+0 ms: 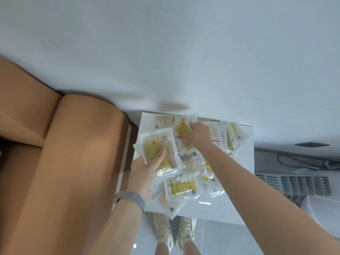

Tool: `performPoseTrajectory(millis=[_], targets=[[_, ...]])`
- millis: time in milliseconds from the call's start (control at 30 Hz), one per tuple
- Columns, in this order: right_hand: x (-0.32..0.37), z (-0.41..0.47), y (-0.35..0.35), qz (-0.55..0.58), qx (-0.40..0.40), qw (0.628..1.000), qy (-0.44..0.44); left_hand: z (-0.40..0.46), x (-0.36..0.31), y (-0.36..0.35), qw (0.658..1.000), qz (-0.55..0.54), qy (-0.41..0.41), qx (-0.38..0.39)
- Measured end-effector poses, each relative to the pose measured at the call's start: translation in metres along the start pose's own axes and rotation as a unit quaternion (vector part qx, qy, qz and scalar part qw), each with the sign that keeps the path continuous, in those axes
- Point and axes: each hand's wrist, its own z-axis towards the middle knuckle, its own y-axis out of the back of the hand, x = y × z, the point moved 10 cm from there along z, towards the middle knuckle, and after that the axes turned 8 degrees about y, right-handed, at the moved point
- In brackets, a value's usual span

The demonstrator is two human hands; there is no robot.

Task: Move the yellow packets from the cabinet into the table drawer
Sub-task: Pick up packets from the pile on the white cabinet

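Head view: gathering step. Left hand (145, 172) grips stack of yellow packets (160, 153), thumb on top; right hand (197, 134) pinches another packet (181, 128) from loose heap (191, 166) on white surface (237, 183), probably cabinet top. Next, likely: add to stack, carry to drawer. Drawer not visible.

Glossy crinkled plastic packets (184, 162), smooth white drawer (239, 181), woven wristband (131, 198)

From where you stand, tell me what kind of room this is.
Probably a home or small office room: a tan upholstered seat, a white cabinet top strewn with yellow packets, and a grey floor appliance.
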Motion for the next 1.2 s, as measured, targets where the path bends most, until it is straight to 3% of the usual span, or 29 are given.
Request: performPoseTrajectory(millis=[333, 567, 767, 1067, 1200], targets=[[0.004, -0.065, 0.044, 0.074, -0.079, 0.994, 0.031, -0.026, -0.016, -0.013, 1.000, -0.020, -0.006, 0.005], [0.005, -0.161, 0.110, 0.216, -0.133, 0.967, 0.002, -0.092, -0.065, -0.036, 0.999, 0.012, -0.039, 0.028], [0.012, -0.252, 0.180, 0.427, -0.227, 0.875, -0.024, -0.165, -0.111, -0.065, 0.990, 0.075, -0.101, 0.069], [0.002, -0.396, 0.250, 0.585, -0.328, 0.740, -0.052, -0.264, -0.125, -0.163, 0.959, 0.198, -0.078, 0.189], [-0.004, -0.466, 0.270, 0.600, -0.411, 0.684, -0.058, -0.313, -0.120, -0.217, 0.915, 0.281, -0.085, 0.276]])
